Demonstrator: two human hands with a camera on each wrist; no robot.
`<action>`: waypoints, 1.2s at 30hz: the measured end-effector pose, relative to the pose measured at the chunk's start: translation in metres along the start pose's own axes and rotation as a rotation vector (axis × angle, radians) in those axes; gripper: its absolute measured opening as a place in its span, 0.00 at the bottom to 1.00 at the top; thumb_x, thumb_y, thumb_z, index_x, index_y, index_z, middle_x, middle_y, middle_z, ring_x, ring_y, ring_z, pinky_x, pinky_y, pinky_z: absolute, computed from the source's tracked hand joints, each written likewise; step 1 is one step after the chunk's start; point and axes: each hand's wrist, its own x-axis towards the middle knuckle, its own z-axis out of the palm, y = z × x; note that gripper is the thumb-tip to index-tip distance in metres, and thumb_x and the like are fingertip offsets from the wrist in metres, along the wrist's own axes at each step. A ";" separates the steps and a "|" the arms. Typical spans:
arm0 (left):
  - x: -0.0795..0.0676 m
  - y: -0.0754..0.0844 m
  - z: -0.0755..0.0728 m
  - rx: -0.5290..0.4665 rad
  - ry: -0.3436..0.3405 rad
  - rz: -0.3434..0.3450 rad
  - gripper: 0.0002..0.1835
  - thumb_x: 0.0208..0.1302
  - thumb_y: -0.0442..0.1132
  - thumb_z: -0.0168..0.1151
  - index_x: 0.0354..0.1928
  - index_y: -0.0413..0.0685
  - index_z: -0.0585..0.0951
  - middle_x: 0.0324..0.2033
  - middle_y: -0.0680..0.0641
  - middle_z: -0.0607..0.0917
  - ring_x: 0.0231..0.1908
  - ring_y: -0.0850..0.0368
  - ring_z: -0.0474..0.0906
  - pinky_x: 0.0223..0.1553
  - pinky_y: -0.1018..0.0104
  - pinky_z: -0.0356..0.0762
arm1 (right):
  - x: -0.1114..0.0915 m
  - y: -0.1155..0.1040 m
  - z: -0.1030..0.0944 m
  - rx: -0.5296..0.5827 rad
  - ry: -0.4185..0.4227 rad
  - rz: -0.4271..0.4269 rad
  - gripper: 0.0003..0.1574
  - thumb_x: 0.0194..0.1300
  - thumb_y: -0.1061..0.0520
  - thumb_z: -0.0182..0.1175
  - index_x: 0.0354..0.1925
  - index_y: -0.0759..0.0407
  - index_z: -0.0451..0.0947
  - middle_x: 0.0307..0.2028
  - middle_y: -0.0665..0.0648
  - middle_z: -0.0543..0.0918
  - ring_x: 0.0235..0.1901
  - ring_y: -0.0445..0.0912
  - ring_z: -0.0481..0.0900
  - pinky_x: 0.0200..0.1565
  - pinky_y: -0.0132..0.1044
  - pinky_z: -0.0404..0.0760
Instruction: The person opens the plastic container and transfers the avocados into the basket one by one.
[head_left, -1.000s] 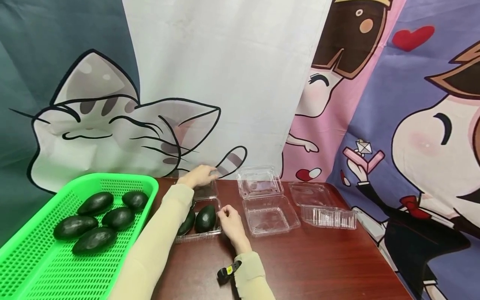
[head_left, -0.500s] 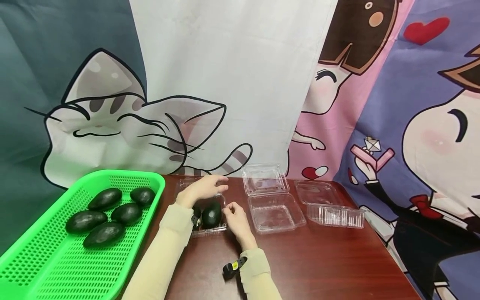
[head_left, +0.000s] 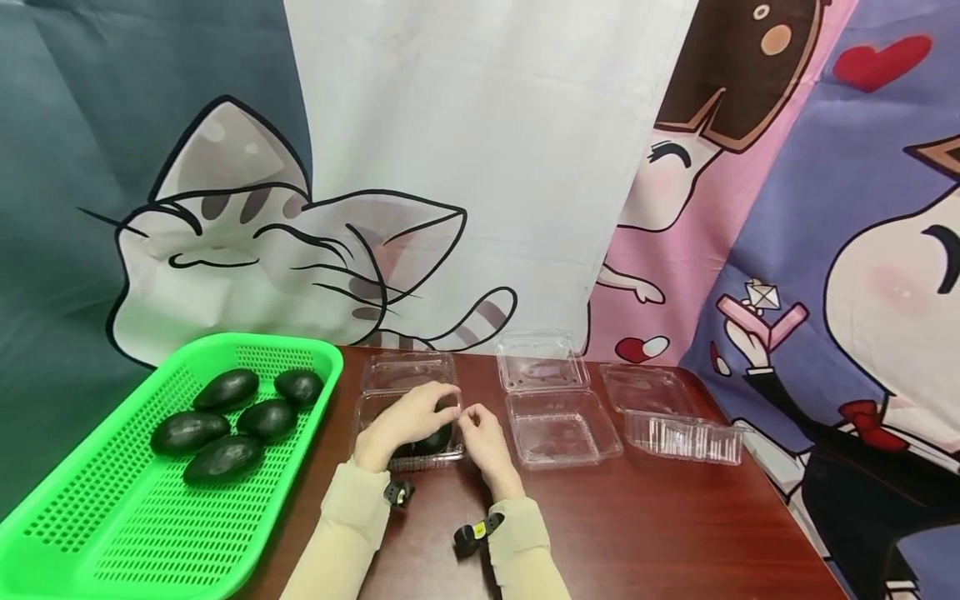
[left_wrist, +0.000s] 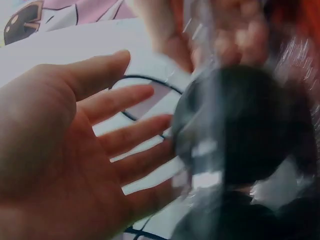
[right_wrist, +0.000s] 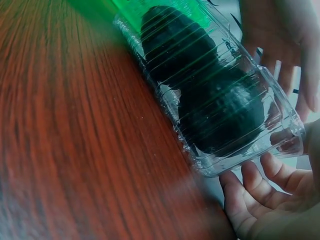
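A clear plastic clamshell container [head_left: 367, 417] stands with its lid [head_left: 408, 372] folded back. Inside lie dark avocados [right_wrist: 222, 112], partly hidden in the head view by my left hand [head_left: 416, 417]. That hand hovers over the container's base, its fingers spread and nothing in its grasp, as the left wrist view shows. At the right side of the same container, my right hand [head_left: 486, 442] pinches the wall near the rim, several fingertips [right_wrist: 250, 175] against the outside. Through the plastic another fingertip shows at the corner.
A green basket [head_left: 67, 492] with several avocados [head_left: 225, 460] stands on the left. Two more clear containers with lids back, one in the middle [head_left: 564, 427] and one farther right [head_left: 684, 437], sit on the brown table [head_left: 645, 525]. A printed curtain hangs behind.
My left hand has come back from near the lid to above the avocados in the container. The right hand stays at the container's side. The head view has shifted slightly.
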 end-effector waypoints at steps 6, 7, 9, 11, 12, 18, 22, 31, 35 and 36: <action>-0.003 0.006 0.014 0.077 0.051 -0.054 0.20 0.71 0.40 0.58 0.62 0.44 0.77 0.62 0.38 0.73 0.61 0.40 0.70 0.57 0.42 0.70 | 0.001 0.000 0.000 0.018 0.003 0.000 0.07 0.65 0.59 0.56 0.31 0.60 0.75 0.21 0.50 0.73 0.23 0.43 0.72 0.30 0.36 0.70; -0.003 0.006 0.016 0.098 0.062 -0.069 0.20 0.70 0.39 0.58 0.61 0.43 0.77 0.61 0.38 0.73 0.61 0.40 0.70 0.56 0.42 0.70 | 0.001 0.000 0.000 0.015 0.000 0.002 0.06 0.65 0.59 0.56 0.31 0.60 0.76 0.22 0.50 0.74 0.24 0.43 0.72 0.30 0.37 0.71; -0.005 0.008 0.019 0.139 0.082 -0.096 0.20 0.68 0.39 0.61 0.60 0.43 0.77 0.61 0.37 0.73 0.59 0.39 0.71 0.54 0.43 0.72 | 0.002 0.000 -0.001 0.007 0.003 0.000 0.06 0.64 0.58 0.57 0.31 0.60 0.76 0.23 0.50 0.75 0.26 0.43 0.72 0.32 0.37 0.71; -0.006 0.010 0.021 0.171 0.101 -0.117 0.23 0.65 0.40 0.65 0.60 0.42 0.77 0.59 0.36 0.73 0.57 0.39 0.73 0.52 0.43 0.74 | 0.003 0.000 -0.002 0.015 0.009 -0.003 0.06 0.64 0.58 0.58 0.31 0.59 0.77 0.25 0.51 0.75 0.27 0.43 0.72 0.33 0.37 0.70; -0.007 0.011 0.022 0.184 0.107 -0.127 0.24 0.64 0.41 0.66 0.61 0.41 0.77 0.59 0.36 0.73 0.56 0.39 0.73 0.51 0.44 0.74 | 0.004 0.000 -0.002 0.024 0.011 -0.002 0.06 0.64 0.57 0.58 0.31 0.59 0.77 0.25 0.50 0.76 0.27 0.43 0.72 0.33 0.37 0.70; -0.014 0.012 0.024 0.139 0.064 -0.214 0.32 0.61 0.46 0.69 0.65 0.42 0.72 0.55 0.32 0.74 0.52 0.34 0.75 0.50 0.40 0.73 | 0.007 0.002 -0.001 0.054 -0.006 0.006 0.07 0.64 0.57 0.58 0.31 0.59 0.76 0.22 0.50 0.73 0.23 0.42 0.71 0.29 0.35 0.69; -0.017 0.003 0.026 0.058 0.014 -0.220 0.37 0.61 0.48 0.68 0.68 0.42 0.68 0.58 0.32 0.75 0.57 0.33 0.71 0.55 0.38 0.68 | 0.004 0.004 -0.001 0.065 -0.012 0.009 0.07 0.65 0.57 0.58 0.31 0.59 0.76 0.24 0.49 0.75 0.23 0.42 0.70 0.29 0.34 0.69; -0.019 -0.013 0.028 -0.017 0.032 -0.192 0.37 0.59 0.47 0.70 0.69 0.46 0.68 0.59 0.35 0.75 0.58 0.36 0.71 0.52 0.38 0.70 | 0.001 0.004 -0.001 0.055 -0.020 0.007 0.07 0.65 0.56 0.58 0.32 0.59 0.76 0.23 0.50 0.73 0.25 0.43 0.71 0.30 0.36 0.69; -0.019 -0.010 0.026 0.018 0.056 -0.184 0.37 0.57 0.44 0.72 0.68 0.46 0.69 0.56 0.35 0.76 0.55 0.37 0.73 0.51 0.40 0.71 | 0.000 0.003 -0.001 0.051 -0.017 0.010 0.07 0.66 0.57 0.59 0.33 0.60 0.76 0.25 0.50 0.73 0.27 0.43 0.71 0.33 0.37 0.69; -0.020 -0.009 0.025 0.024 0.062 -0.185 0.37 0.57 0.43 0.72 0.68 0.47 0.69 0.56 0.36 0.76 0.55 0.37 0.73 0.51 0.40 0.71 | -0.001 0.003 -0.002 0.048 -0.015 0.010 0.08 0.66 0.57 0.59 0.33 0.61 0.76 0.25 0.51 0.73 0.27 0.43 0.71 0.33 0.37 0.69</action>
